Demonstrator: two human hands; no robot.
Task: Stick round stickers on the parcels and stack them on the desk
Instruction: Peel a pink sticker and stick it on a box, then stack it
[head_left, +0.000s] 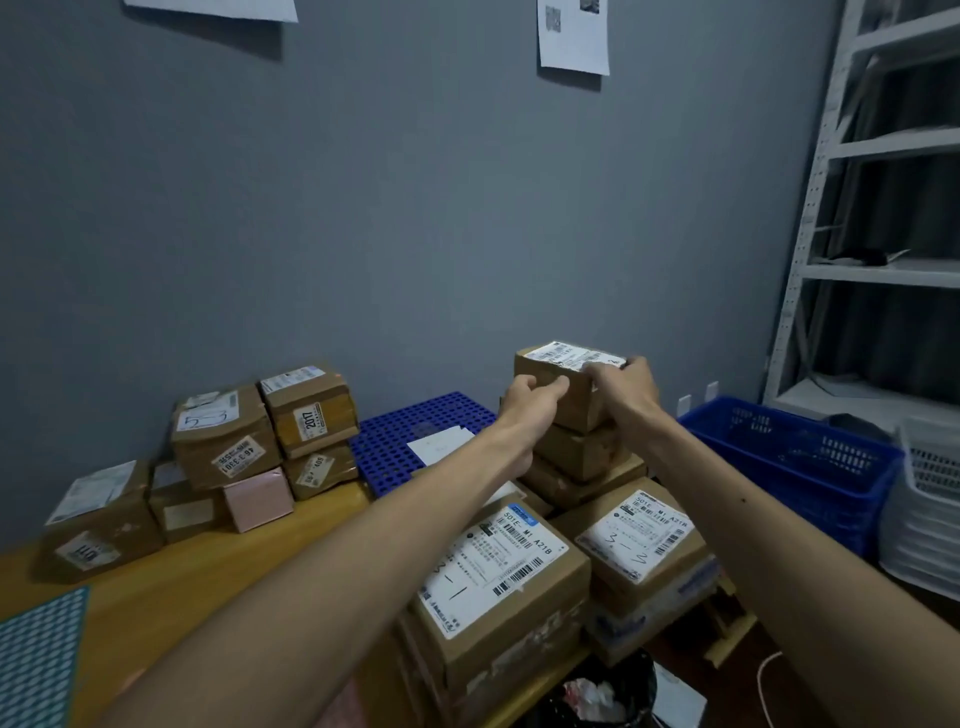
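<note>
We stretch both bare arms forward, our left forearm (363, 561) and right forearm (753, 519) drawing closer toward the hands. Our left hand (537, 397) is curled like a loose fist, its thumb tip against the near face of the top parcel (563, 356); we cannot tell whether it pinches anything. Our right hand (623, 387) grips that parcel's right end, fingers curled over its top edge.

- Bare desk (234, 571) is lying open between the left pile (223, 441) and the right stack (576, 457)
- Grid (384, 452) behind is giving flat room, a sheet (441, 444) lying on it
- Two boxes (498, 566) are blocking the near right corner
- Basket (779, 467) and shelf (883, 273) are walling the right side
</note>
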